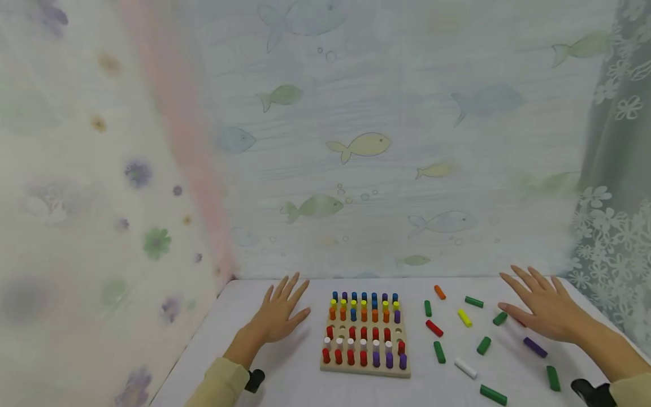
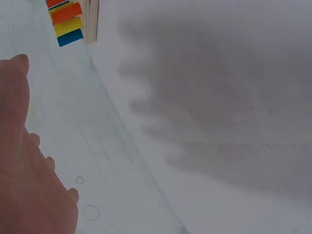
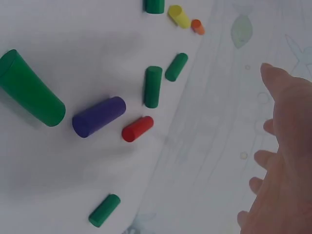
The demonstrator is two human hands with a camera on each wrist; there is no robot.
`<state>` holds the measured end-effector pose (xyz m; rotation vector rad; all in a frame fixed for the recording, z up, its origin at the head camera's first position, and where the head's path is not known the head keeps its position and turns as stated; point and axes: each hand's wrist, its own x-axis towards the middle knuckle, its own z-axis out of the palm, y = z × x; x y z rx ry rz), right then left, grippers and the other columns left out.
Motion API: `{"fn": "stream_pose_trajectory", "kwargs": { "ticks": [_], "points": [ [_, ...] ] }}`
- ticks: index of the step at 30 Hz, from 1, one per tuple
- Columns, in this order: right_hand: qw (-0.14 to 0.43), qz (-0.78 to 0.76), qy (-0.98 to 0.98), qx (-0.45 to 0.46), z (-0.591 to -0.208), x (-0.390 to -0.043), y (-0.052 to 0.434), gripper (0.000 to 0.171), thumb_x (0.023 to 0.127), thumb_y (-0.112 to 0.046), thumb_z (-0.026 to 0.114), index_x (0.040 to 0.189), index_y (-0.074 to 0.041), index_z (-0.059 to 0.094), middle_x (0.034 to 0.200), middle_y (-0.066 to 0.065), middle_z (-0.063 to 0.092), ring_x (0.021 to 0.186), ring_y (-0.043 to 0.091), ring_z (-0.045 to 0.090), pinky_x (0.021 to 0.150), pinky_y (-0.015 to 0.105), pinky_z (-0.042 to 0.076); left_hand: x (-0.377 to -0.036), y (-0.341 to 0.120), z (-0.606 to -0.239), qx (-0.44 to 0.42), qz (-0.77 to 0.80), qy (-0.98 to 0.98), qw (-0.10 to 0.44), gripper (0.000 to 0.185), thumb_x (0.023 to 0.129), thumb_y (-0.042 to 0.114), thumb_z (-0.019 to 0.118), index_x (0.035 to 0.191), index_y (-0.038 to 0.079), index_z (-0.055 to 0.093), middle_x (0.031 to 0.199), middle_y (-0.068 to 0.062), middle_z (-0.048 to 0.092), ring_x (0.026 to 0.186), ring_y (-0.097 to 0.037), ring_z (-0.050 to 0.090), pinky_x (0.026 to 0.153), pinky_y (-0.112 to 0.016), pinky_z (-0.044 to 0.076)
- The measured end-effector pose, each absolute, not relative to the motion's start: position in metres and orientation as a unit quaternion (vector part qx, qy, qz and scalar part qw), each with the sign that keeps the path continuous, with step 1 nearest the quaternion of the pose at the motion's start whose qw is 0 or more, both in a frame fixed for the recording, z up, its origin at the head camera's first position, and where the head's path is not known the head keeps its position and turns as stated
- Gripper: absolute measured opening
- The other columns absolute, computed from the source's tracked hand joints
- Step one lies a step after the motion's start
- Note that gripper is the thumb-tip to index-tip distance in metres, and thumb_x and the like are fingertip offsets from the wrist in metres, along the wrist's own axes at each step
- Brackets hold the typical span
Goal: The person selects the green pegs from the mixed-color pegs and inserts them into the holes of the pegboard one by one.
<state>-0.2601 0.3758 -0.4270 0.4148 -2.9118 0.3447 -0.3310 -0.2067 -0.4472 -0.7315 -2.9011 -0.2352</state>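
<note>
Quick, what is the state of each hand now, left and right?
Left hand: open, fingers spread, holding nothing, beside the peg board.
Right hand: open, fingers spread, holding nothing, over the loose pegs.

We saw the wooden pegboard (image 1: 365, 366) lying flat between our hands, its holes mostly filled with upright coloured pegs; loose pegs, mainly green (image 1: 439, 351), lay scattered to its right.

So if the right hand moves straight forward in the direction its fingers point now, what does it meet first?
Probably nothing on the table: the right hand points up and left toward the fish-patterned backdrop, and the green peg lies left of that line. Depth is unclear.
</note>
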Motion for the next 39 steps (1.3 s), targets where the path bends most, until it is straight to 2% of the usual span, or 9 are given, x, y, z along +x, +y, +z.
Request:
{"fn": "stream_pose_trajectory", "kwargs": {
  "ticks": [8,13,15,19,29,39],
  "points": [
    [0.115,0.132,-0.972,0.156,-0.427,-0.256,0.383,0.078,0.104,-0.039,0.057,0.160,0.001,0.021,0.160,0.036,0.020,0.144,0.064,0.012,0.111,0.080,-0.003,-0.328,-0.201,-0.452,-0.241,-0.103,-0.964,0.052,0.068,0.106,0.046,0.051,0.164,0.020,0.026,0.171,-0.012,0.016,0.156,-0.040,0.013,0.121,-0.069,0.009],
    [0.130,0.136,-0.968,0.164,-0.423,-0.256,0.384,0.077,0.102,-0.035,0.063,0.157,0.006,0.026,0.156,0.039,0.026,0.139,0.067,0.019,0.108,0.081,0.011,-0.327,-0.202,-0.452,-0.255,-0.123,-0.958,0.058,0.069,0.105,0.044,0.053,0.163,0.015,0.028,0.169,-0.017,0.019,0.155,-0.043,0.016,0.118,-0.072,0.012],
    [0.137,0.136,-0.967,0.165,-0.422,-0.255,0.382,0.076,0.100,-0.034,0.066,0.154,0.007,0.031,0.152,0.039,0.030,0.135,0.067,0.026,0.103,0.080,0.020,-0.326,-0.203,-0.452,-0.257,-0.124,-0.957,0.057,0.069,0.105,0.045,0.053,0.163,0.015,0.028,0.169,-0.017,0.020,0.154,-0.044,0.017,0.118,-0.073,0.014],
    [0.139,0.138,-0.968,0.157,-0.420,-0.255,0.381,0.076,0.099,-0.033,0.069,0.151,0.009,0.033,0.149,0.040,0.033,0.129,0.065,0.034,0.098,0.079,0.029,-0.323,-0.203,-0.451,-0.253,-0.123,-0.959,0.041,0.069,0.106,0.047,0.050,0.163,0.017,0.027,0.170,-0.015,0.020,0.155,-0.042,0.018,0.118,-0.071,0.015],
    [0.109,0.183,-0.968,0.135,-0.426,-0.253,0.384,0.076,0.098,-0.030,0.070,0.151,0.009,0.032,0.148,0.042,0.031,0.128,0.067,0.032,0.093,0.082,0.030,-0.315,-0.200,-0.452,-0.247,-0.165,-0.955,0.005,0.069,0.105,0.043,0.055,0.163,0.019,0.028,0.167,-0.013,0.027,0.155,-0.038,0.021,0.120,-0.067,0.018],
    [0.099,0.212,-0.965,0.117,-0.434,-0.249,0.387,0.078,0.099,-0.031,0.069,0.150,0.013,0.030,0.144,0.043,0.033,0.126,0.066,0.032,0.092,0.081,0.031,-0.314,-0.196,-0.458,-0.254,-0.174,-0.951,-0.029,0.066,0.106,0.045,0.052,0.162,0.018,0.032,0.165,-0.010,0.032,0.151,-0.037,0.032,0.116,-0.064,0.031]
  ]
}}
